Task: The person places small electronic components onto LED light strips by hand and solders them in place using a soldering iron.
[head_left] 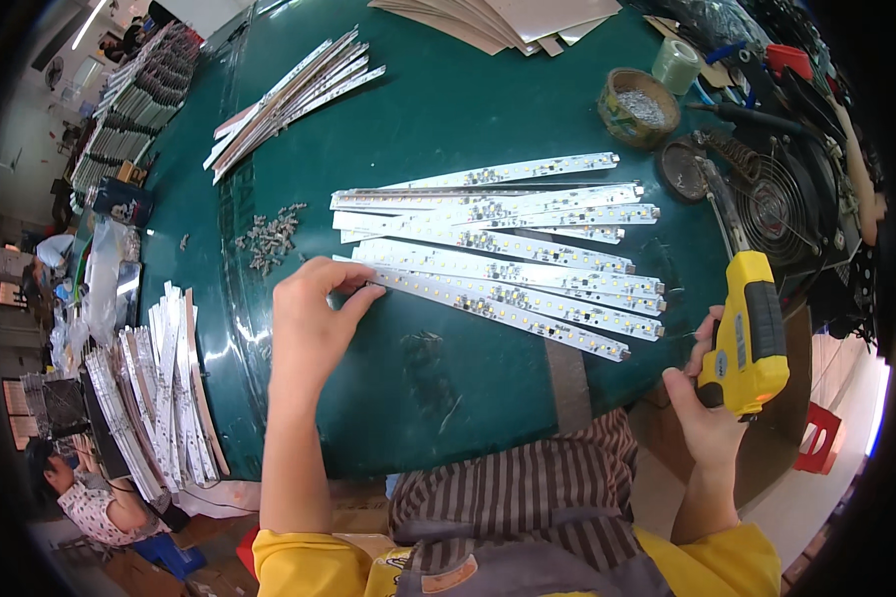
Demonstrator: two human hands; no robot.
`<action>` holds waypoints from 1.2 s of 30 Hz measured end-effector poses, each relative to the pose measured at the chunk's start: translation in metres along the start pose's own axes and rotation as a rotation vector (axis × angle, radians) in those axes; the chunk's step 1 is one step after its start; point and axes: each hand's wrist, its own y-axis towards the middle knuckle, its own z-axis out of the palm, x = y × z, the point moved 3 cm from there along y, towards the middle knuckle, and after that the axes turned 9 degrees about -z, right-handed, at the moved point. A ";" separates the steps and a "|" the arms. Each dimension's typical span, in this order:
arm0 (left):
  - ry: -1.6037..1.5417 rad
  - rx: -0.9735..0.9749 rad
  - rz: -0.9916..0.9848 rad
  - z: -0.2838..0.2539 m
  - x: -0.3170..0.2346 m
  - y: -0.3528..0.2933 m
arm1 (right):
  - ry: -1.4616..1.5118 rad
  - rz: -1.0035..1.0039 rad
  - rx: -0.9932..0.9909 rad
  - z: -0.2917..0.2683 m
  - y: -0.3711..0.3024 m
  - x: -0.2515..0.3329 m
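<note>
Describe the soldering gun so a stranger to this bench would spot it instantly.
Follow the green tabletop to its right-hand edge, where the person's right hand is. That hand holds the soldering gun, its slim metal nose pointing away from the person. Its pistol-shaped yellow-and-black body sets it apart from the dark fan beyond it.

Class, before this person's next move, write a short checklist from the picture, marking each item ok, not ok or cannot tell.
1. Left hand grips the nearest LED strip at its left end: ok.
2. Right hand holds the yellow-and-black gun-shaped tool by its handle: ok.
3. Tool's metal tip is clear of the strips, off to their right: ok.
4. Tip is hot: cannot tell.
5. Other strips lie without overlapping: not ok, several cross.
6. Loose small grey parts sit apart from the fanned strips: ok.
</note>
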 end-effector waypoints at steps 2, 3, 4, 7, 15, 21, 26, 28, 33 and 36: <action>-0.085 -0.075 -0.092 0.008 0.011 -0.009 | -0.053 -0.013 0.042 0.001 0.001 0.002; -0.088 -0.077 -0.102 0.013 0.012 -0.012 | -0.103 -0.026 0.071 0.001 0.001 0.003; -0.108 -0.136 -0.073 0.016 0.012 -0.014 | -0.106 -0.026 0.079 0.003 -0.001 0.005; -0.053 -0.203 0.005 0.013 0.011 -0.020 | -0.060 0.064 -0.020 0.007 -0.006 0.012; -0.039 -0.188 0.116 0.018 -0.012 -0.043 | 0.013 0.081 0.328 0.038 -0.008 0.042; 0.107 -0.054 0.140 0.010 0.004 -0.040 | -0.014 0.005 0.304 0.045 -0.008 0.041; 0.112 0.076 0.130 0.003 -0.004 -0.027 | 0.017 0.058 0.263 0.046 -0.011 0.036; 0.133 0.023 0.172 -0.008 -0.009 -0.023 | -0.004 0.049 0.283 0.045 -0.010 0.041; -0.095 -0.099 -0.173 -0.018 0.003 -0.043 | 0.049 0.095 0.273 0.042 -0.010 0.045; -0.282 -0.108 -0.311 0.010 0.012 -0.054 | -0.018 0.088 0.266 0.042 -0.006 0.043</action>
